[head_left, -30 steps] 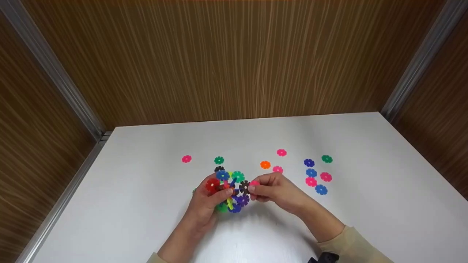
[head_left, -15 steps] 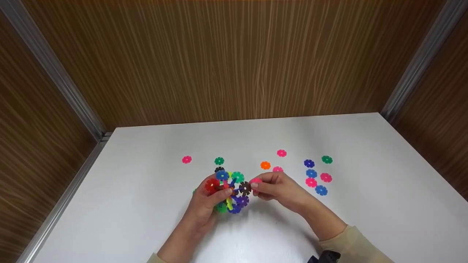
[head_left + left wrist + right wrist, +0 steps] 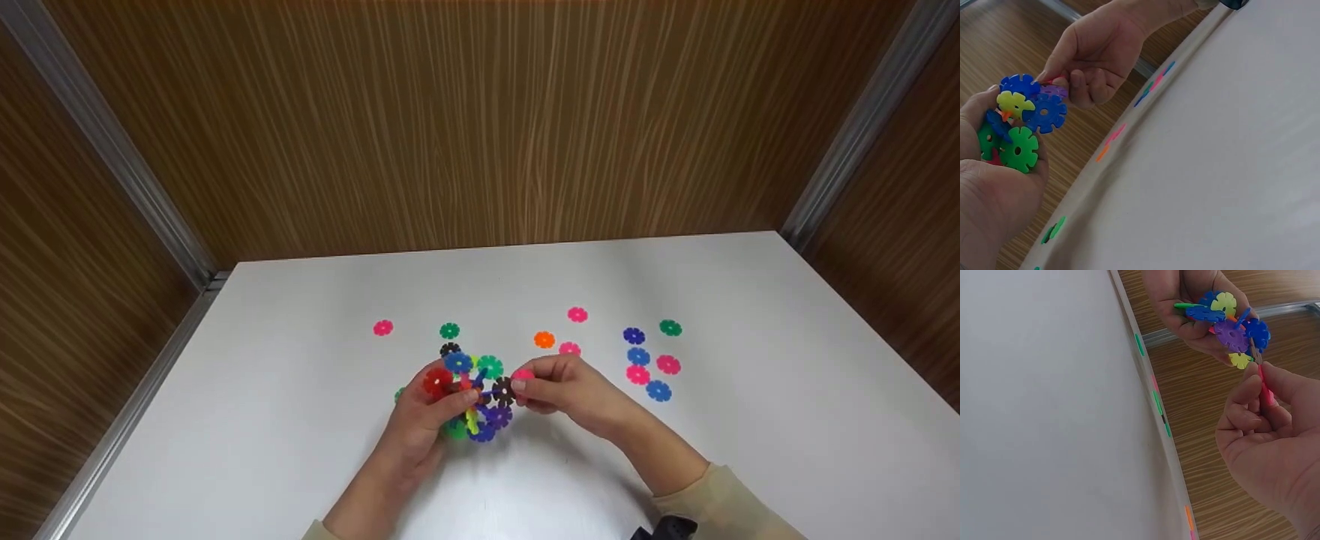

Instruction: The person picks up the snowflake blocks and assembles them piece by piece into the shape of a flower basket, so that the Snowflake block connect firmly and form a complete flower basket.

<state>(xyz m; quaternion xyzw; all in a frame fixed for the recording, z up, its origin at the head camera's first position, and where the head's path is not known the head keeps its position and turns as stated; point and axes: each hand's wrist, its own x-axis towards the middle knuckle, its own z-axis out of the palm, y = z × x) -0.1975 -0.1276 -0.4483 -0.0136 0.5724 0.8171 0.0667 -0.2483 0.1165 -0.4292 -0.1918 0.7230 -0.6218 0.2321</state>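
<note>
My left hand (image 3: 424, 409) grips a cluster of interlocking notched plastic discs, held above the table. It includes a red disc (image 3: 437, 382), a blue disc (image 3: 458, 363), a green disc (image 3: 1019, 150) and a purple disc (image 3: 1231, 335). At its right side sits a black-brown disc (image 3: 504, 391). Between thumb and fingers, my right hand (image 3: 574, 390) pinches a pink disc (image 3: 523, 375), whose edge meets that black-brown disc. In the right wrist view the pinched pink disc (image 3: 1265, 385) appears edge-on, its tip at the cluster. My left palm and fingers hide part of the cluster.
Loose discs lie flat on the white table (image 3: 300, 420): a pink one (image 3: 383, 328) at left, a green one (image 3: 450, 330) and a black one (image 3: 450, 349) behind the cluster, an orange one (image 3: 544, 340), and several blue, pink and green ones at right. A wood-grain panel (image 3: 480, 127) stands behind.
Both hands stay nearly in place. The cluster has dipped very slightly, and the pink disc in my right hand has shifted a little out and back against the black-brown disc.
</note>
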